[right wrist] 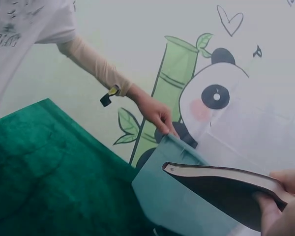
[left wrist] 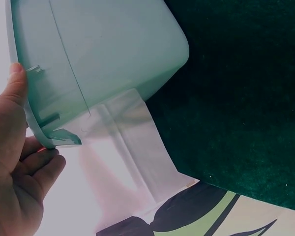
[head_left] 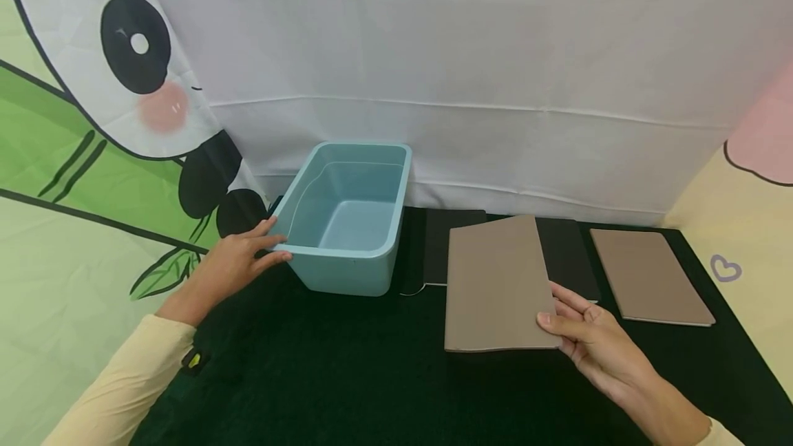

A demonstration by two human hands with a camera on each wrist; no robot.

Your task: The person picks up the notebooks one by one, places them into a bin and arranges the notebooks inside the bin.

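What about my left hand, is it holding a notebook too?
No, your left hand grips the blue tub by its rim.

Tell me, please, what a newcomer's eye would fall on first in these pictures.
It would probably be the large panda printed on the backdrop at the left of the head view. Next may come the pale blue tub on the dark green table, with the left hand touching its rim. To the tub's right, the right hand holds a brown notebook, and a similar notebook lies farther right.
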